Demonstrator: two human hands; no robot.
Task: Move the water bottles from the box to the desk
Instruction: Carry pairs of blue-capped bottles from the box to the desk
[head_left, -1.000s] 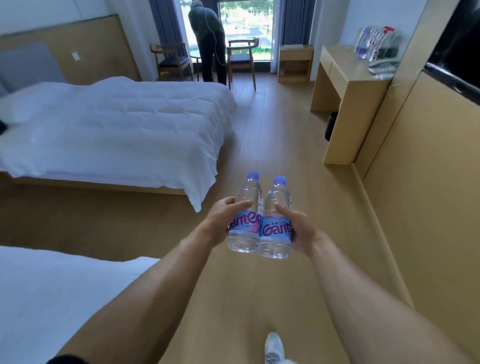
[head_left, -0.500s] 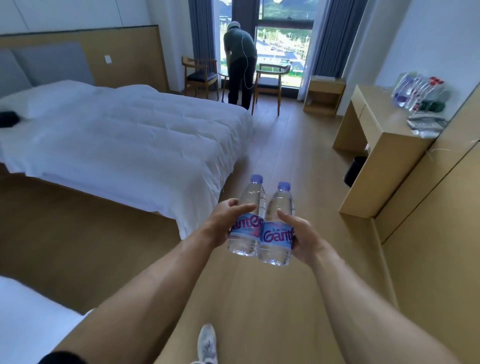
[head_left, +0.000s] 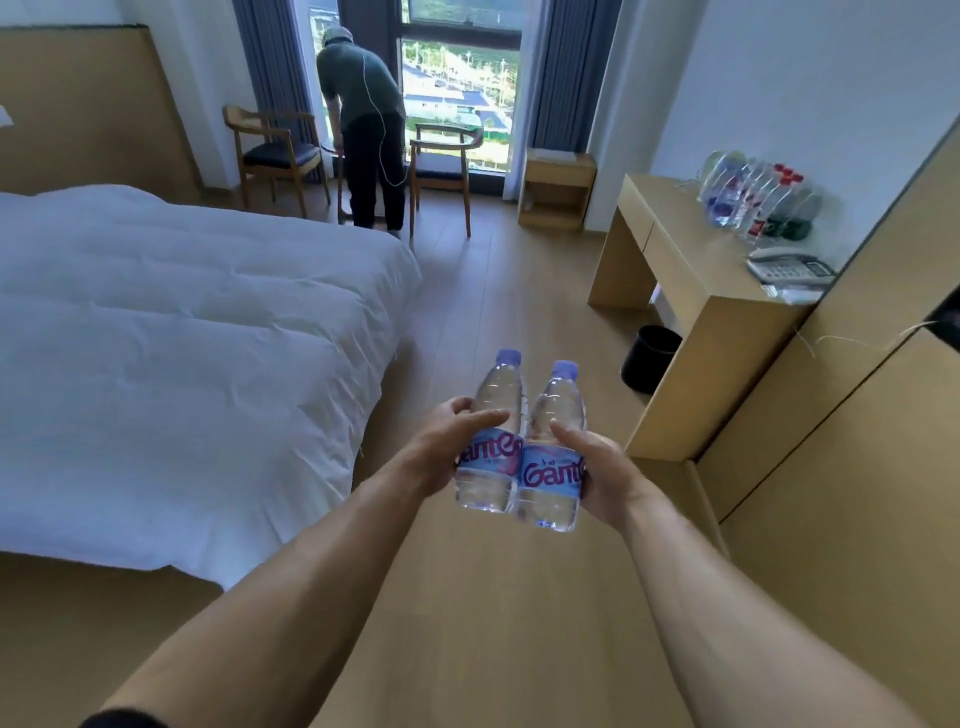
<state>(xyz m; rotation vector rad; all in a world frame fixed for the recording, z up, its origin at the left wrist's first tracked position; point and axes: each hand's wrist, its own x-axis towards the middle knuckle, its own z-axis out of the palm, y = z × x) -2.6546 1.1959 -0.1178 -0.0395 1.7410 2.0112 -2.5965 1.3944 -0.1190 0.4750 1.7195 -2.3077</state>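
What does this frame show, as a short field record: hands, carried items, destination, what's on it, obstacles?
left hand: left hand grips left bottle
right hand: right hand grips right bottle
bottles: upright, side by side, caps on
destination: desk, ahead on the right, not yet reached
on desk: row of bottles, telephone
nearby: black bin under desk, bed to the left
other: a person by the window

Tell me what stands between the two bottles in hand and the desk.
Nothing visible does. The left hand and right hand hold two water bottles over bare wooden floor, which runs unobstructed to the desk. A black bin sits under the desk, off the path.
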